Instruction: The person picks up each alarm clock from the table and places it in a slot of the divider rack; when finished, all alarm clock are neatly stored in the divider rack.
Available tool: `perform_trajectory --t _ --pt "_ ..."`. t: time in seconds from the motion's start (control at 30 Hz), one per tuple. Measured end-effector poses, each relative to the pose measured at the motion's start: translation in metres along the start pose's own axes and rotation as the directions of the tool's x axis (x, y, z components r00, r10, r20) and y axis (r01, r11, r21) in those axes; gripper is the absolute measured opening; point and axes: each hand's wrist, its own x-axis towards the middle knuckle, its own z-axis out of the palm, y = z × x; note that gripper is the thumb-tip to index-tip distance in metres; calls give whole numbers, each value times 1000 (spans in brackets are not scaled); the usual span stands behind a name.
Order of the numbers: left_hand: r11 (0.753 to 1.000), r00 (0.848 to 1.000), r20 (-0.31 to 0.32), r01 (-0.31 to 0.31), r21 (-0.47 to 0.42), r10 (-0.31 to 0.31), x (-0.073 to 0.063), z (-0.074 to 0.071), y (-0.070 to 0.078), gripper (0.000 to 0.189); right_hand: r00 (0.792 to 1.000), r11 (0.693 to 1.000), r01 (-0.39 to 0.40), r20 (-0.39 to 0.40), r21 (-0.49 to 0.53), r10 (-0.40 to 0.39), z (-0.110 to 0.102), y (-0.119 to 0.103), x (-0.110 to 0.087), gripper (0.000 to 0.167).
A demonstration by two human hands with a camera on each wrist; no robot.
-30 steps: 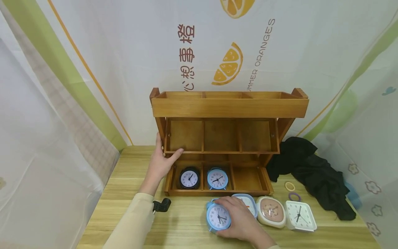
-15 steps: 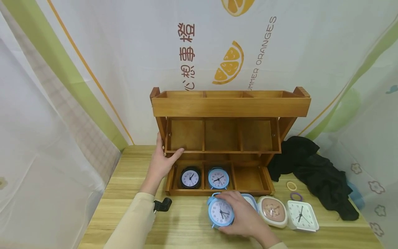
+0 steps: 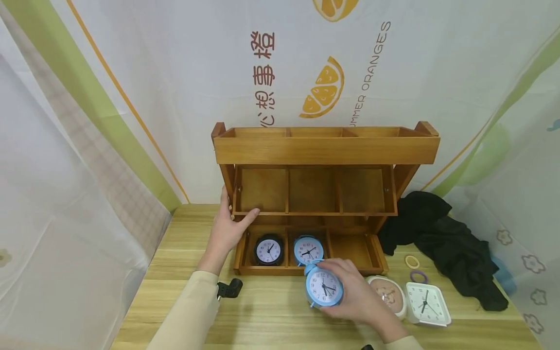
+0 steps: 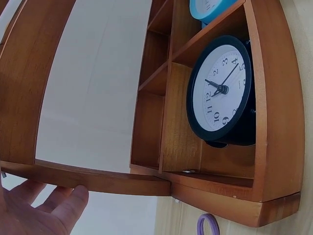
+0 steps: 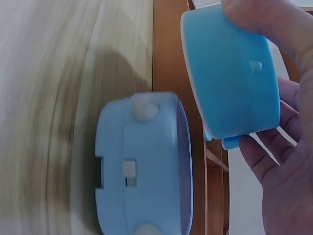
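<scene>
The left grip [image 3: 224, 232] reaches forward, thumb [image 3: 250, 217] spread wide, while the right grip [image 3: 353, 294] curls its fingers [image 3: 336, 266].

I seem to be in a curtained-off corner of a home: white curtains [image 3: 192, 82] printed with orange slices [image 3: 324, 93], flowers [image 3: 533, 264] and the word ORANGES [image 3: 379, 44] hang behind and beside a wood-grain table [image 3: 175, 257], and the wooden rack [image 3: 325, 150] and small alarm clocks [image 3: 323, 287] look domestic. Which room, I can't tell.
</scene>
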Motion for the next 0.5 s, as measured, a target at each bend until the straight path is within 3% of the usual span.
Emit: perform_trajectory --t 0.5 --pt "1000 1000 -16 -16 -5 16 -1 1 -1 117 999 997 -34 -43 -62 32 -27 19 2 95"
